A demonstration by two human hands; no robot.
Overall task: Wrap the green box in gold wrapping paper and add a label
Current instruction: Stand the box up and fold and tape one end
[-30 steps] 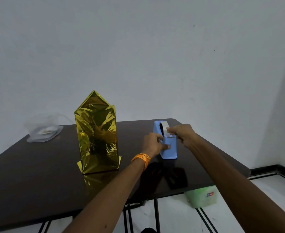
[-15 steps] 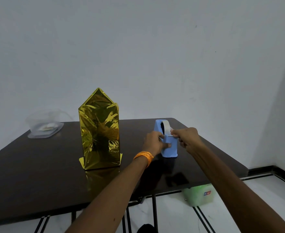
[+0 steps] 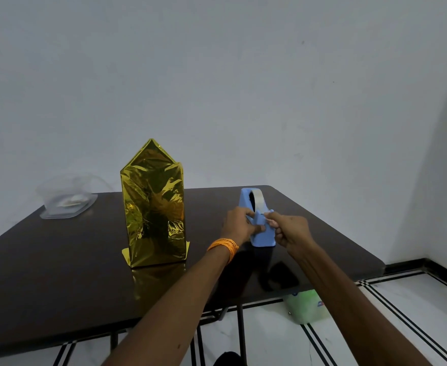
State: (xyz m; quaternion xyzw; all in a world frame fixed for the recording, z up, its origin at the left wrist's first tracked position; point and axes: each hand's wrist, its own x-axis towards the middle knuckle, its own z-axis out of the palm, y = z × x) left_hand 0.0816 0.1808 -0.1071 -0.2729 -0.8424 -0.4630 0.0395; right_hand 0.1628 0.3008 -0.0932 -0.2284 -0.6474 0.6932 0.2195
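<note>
Head view: tall box wrapped in shiny gold foil paper (image 3: 153, 207) stands upright on the dark brown glossy table (image 3: 58, 273), left of centre, with its top flap peaked up and paper edges splayed at the base. Blue plastic tape dispenser (image 3: 263, 237) sits to its right, apart from it. Left hand (image 3: 239, 224), with an orange thread wristband (image 3: 222, 247), grips the dispenser body. Right hand (image 3: 291, 231) has curled fingers pinching a strip of clear tape (image 3: 270, 221) at the cutter end. Clear plastic container (image 3: 66, 202) sits at the far left corner.

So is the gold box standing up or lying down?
Standing up. The gold box rests on its short end on the table, its pointed top aiming upward.
</note>
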